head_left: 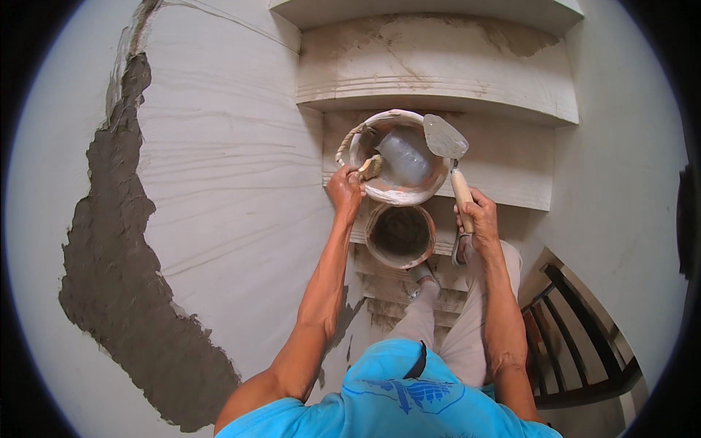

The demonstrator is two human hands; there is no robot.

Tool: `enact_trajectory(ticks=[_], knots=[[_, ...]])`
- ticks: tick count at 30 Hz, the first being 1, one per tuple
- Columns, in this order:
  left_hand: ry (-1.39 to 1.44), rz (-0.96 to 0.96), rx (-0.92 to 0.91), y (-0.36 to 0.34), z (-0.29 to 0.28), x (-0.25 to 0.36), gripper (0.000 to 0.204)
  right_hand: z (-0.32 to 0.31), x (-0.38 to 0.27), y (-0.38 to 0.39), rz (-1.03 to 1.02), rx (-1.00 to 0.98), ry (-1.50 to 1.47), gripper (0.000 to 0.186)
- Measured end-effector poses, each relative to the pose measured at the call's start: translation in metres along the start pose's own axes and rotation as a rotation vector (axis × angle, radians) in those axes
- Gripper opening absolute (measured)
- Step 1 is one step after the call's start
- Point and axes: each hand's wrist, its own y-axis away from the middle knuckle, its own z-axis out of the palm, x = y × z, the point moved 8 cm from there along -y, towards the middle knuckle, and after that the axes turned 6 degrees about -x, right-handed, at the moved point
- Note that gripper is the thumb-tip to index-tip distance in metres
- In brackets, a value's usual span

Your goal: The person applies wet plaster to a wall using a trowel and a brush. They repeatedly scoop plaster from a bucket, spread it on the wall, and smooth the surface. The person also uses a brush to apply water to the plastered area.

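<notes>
My left hand [345, 191] is closed around a small brush [372, 167] with pale, worn bristles. It hangs over the left rim of a white-crusted bucket [398, 196] with a rope handle [347, 140]. Inside that bucket lies what looks like a clear plastic bottle [406, 156]. My right hand [479, 217] grips the wooden handle of a trowel [445, 137], its wet blade raised beside the bucket's right rim. A second, smaller bucket [431, 244] stands closer to me on a lower step, with grey mortar [399, 232] in it.
Pale stairs [438, 80] with stained treads rise ahead. Along the left wall [219, 153] runs a broad, rough band of dark grey mortar [117, 255]. A wall [621, 139] bounds the right side, with a dark railing [584, 343] at lower right. My feet are on the lower steps.
</notes>
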Motion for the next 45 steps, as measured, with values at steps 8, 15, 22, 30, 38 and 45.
enact_trajectory(ticks=[8,15,22,30,38,45], knots=[[0.191,-0.198,0.072,0.040,-0.021,-0.001,0.026,-0.001,0.013,-0.001,0.001,0.013,0.066,0.047],[0.972,-0.548,-0.123,0.066,-0.006,-0.102,0.028,0.001,0.005,0.002,-0.048,0.004,0.036,0.048],[1.273,-0.284,-0.164,0.047,-0.059,0.015,0.026,-0.015,-0.006,0.003,-0.117,0.071,-0.003,0.047],[1.143,0.380,0.245,-0.095,-0.235,0.209,0.019,-0.017,-0.003,-0.007,-0.135,-0.002,-0.010,0.046],[1.292,0.394,0.751,-0.161,-0.305,0.258,0.038,0.013,0.002,-0.008,-0.077,-0.086,0.083,0.035],[1.069,0.478,0.560,-0.178,-0.303,0.280,0.030,0.005,0.000,-0.006,-0.089,-0.060,0.078,0.035]])
